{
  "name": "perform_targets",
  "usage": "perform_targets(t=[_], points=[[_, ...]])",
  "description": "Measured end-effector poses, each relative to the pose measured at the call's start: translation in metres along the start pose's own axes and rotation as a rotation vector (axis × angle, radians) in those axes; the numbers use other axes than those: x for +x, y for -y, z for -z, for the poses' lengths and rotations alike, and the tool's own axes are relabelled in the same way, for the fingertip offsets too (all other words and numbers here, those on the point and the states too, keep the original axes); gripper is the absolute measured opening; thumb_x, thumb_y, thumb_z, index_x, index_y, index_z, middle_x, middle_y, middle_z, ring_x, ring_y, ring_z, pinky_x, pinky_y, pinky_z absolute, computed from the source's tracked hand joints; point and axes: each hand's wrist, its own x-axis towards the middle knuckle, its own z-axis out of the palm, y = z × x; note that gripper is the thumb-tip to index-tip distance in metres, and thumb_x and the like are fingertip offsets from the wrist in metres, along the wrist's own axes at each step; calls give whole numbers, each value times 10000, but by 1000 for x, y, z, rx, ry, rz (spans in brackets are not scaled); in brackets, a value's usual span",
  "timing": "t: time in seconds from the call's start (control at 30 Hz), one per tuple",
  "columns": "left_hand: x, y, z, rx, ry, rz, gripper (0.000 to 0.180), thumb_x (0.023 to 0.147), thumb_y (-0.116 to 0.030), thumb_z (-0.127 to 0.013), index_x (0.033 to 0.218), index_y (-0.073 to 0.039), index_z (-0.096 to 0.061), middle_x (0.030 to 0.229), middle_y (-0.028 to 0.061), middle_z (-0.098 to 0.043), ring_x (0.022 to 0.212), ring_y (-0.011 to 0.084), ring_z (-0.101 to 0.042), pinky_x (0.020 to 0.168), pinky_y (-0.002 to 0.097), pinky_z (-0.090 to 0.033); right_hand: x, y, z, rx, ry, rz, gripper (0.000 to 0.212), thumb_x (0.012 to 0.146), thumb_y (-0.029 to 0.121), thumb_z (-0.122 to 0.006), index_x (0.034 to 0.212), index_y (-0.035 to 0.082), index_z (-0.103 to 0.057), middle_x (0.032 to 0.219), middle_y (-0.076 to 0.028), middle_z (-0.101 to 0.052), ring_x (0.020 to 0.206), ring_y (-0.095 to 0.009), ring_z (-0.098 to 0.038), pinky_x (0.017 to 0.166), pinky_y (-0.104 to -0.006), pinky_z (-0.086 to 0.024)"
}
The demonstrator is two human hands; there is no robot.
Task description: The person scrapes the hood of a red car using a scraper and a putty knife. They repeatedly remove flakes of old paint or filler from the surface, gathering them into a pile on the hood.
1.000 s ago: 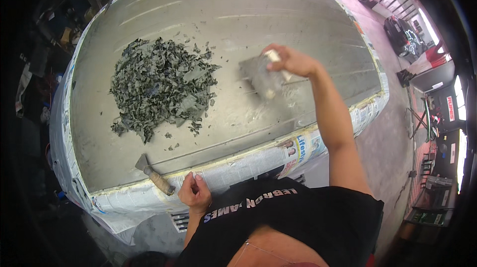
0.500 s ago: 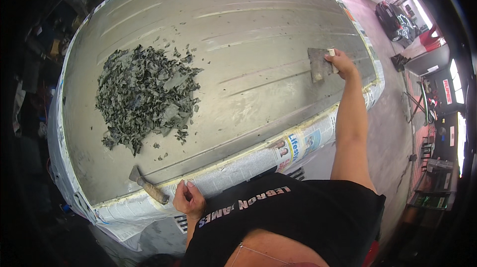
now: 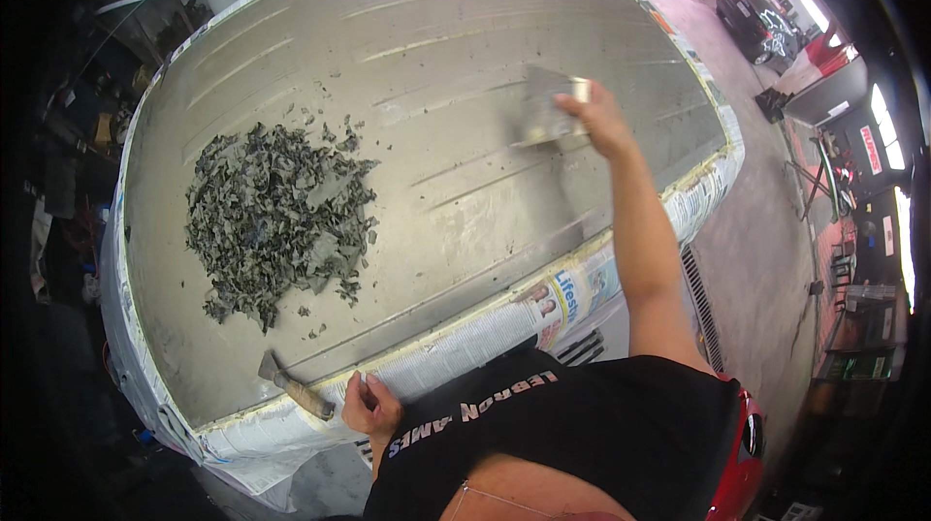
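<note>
My right hand (image 3: 603, 116) grips a wide flat scraper (image 3: 545, 99), blurred by motion, over the right half of a vehicle roof (image 3: 441, 138). The thumb lies on the blade and the fingers go beneath. At the near edge my left hand (image 3: 376, 409) rests with fingers loosely curled, and I see nothing in them. Just left of it lies a smaller scraper (image 3: 303, 395) with a tape-wrapped handle, its blade on the roof. A heap of grey-black peeled flakes (image 3: 276, 221) covers part of the roof's left half.
Taped newspaper (image 3: 417, 354) borders the roof, and plastic sheeting (image 3: 145, 380) hangs at its left. Small flakes are scattered around the heap. Shallow ridges run across the metal. A dark car (image 3: 756, 25) stands on the floor at the far right, with a folding stand (image 3: 819, 177) nearer.
My right hand has swept left with the wide scraper, which now appears smeared. My left hand stays beside the smaller scraper. The whole view has shifted slightly.
</note>
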Motion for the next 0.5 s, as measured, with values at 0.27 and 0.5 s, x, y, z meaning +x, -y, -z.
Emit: perform_targets(t=[0.27, 0.5], points=[[-3, 1, 0, 66, 20, 7, 190, 843, 4, -713, 1011, 74, -659, 536, 39, -519, 383, 131, -436, 385, 280, -335, 63, -52, 94, 11, -352, -442, 197, 884, 33, -679, 1070, -1, -626, 895, -74, -671, 745, -175, -654, 597, -370, -541], [2, 1, -3, 83, 3, 5, 211, 850, 8, -703, 1041, 77, -647, 529, 26, -512, 378, 133, -430, 381, 280, -315, 85, -46, -16, -149, 6, 56, 325, 872, 106, -737, 1145, -29, -624, 962, -73, -693, 794, -174, -646, 700, -351, -531]])
